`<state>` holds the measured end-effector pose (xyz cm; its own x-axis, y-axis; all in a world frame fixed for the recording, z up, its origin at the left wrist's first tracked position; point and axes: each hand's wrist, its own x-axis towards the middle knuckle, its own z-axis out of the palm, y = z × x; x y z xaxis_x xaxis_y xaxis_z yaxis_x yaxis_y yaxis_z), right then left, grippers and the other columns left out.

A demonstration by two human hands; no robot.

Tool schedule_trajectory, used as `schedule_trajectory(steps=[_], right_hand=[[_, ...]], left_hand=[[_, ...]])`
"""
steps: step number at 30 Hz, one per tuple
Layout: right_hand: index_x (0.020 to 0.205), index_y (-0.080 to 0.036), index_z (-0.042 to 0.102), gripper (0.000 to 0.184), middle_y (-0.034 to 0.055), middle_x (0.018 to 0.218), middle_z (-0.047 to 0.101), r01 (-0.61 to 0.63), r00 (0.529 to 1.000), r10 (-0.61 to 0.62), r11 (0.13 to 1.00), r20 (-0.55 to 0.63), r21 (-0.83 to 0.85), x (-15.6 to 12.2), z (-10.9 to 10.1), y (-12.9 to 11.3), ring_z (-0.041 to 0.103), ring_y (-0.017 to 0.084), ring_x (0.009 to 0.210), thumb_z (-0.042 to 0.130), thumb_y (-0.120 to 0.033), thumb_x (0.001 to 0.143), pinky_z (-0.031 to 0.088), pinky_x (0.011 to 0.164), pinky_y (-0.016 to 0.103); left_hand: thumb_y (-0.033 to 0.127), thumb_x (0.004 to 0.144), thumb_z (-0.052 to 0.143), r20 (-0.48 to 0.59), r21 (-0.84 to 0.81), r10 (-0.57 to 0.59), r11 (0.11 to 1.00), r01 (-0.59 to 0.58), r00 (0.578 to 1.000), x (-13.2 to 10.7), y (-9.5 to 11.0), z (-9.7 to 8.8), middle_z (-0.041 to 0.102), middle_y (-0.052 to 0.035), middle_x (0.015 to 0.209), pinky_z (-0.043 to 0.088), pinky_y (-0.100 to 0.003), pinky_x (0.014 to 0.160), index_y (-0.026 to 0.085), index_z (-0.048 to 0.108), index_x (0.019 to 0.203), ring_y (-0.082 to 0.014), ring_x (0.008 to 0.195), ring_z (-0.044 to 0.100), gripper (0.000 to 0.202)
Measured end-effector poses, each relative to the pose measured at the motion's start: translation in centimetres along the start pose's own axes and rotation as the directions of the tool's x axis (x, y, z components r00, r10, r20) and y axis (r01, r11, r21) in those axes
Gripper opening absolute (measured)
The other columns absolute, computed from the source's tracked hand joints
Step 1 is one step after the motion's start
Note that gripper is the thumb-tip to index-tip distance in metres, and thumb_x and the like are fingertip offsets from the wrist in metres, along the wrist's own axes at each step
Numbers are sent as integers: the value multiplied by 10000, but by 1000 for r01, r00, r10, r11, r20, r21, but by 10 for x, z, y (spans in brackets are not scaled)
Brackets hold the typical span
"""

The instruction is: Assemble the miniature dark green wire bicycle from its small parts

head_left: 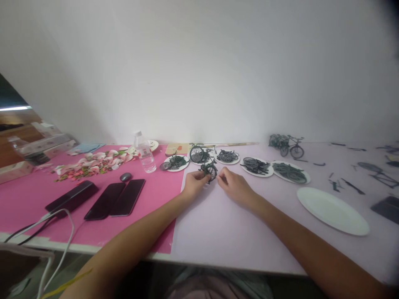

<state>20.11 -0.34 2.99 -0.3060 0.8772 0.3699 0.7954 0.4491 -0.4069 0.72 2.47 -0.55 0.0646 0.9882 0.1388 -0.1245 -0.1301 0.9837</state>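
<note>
My left hand [195, 185] is closed on a small dark green model bicycle [209, 171], its thumb and fingers pinching the frame above the table. Just to the right of the bicycle's wheel is my right hand [233, 185], with curled fingers and the fingertips pressed together. Whether a small part sits in that pinch is hidden. Behind the hands, white plates carry dark model parts: one plate [183, 167] at the left, one [228, 162] in the middle, and one [263, 175] farther right. A loose-looking spoked wheel [197, 153] stands up behind the bicycle.
Finished-looking model bicycles [291, 147] stand by the wall. At the right lie a white plate [333, 211] and scattered dark parts [352, 187]. The pink left side holds a water bottle [146, 155], two phones [127, 198], a black box-shaped device [73, 197], a mouse [125, 177] and petals [96, 162].
</note>
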Motion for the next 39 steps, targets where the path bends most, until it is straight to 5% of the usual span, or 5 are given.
schedule_trajectory(steps=[10, 15, 22, 28, 39], right_hand=[[732, -230, 451, 370, 6, 691, 602, -12, 998, 3, 990, -62, -141, 6, 3, 3, 527, 178, 620, 472, -416, 1051, 267, 589, 283], [660, -222, 442, 484, 7, 614, 563, 46, 978, -44, 999, -202, 4, 3, -3, 4, 489, 162, 575, 419, -481, 1068, 300, 597, 290], [794, -247, 437, 456, 29, 713, 567, 7, 930, 79, 972, -358, 234, 6, -7, 10, 547, 205, 683, 270, -551, 1090, 421, 683, 317], [880, -254, 404, 425, 55, 958, 666, -61, 944, 212, 867, -254, 494, 10, 7, 12, 622, 222, 829, 588, -631, 944, 502, 708, 324], [850, -259, 355, 561, 30, 923, 674, -43, 929, 306, 648, -208, 761, 13, 19, 14, 702, 260, 983, 838, -531, 761, 547, 875, 379]], left_hand=[[516, 675, 886, 40, 24, -5, 1000, 4, 999, 0, -1, -1, 779, -121, 843, 471, -264, 618, 99, 790, 829, -194, 694, 661, 455], [485, 675, 899, 63, -58, -33, 998, 37, 997, -1, 3, 0, 790, -146, 980, 517, -298, 745, 106, 804, 932, -225, 819, 699, 467], [504, 699, 890, 140, -57, -32, 998, 40, 990, 0, 3, -4, 758, -102, 817, 436, -249, 609, 112, 796, 860, -154, 654, 610, 434], [537, 715, 873, 322, -24, -33, 999, 43, 946, 2, 0, -7, 739, -93, 824, 398, -236, 591, 116, 802, 896, -140, 649, 571, 463], [560, 747, 854, 356, -2, -43, 999, 47, 934, 4, -2, -8, 740, -86, 822, 400, -242, 610, 111, 803, 942, -130, 632, 561, 492]])
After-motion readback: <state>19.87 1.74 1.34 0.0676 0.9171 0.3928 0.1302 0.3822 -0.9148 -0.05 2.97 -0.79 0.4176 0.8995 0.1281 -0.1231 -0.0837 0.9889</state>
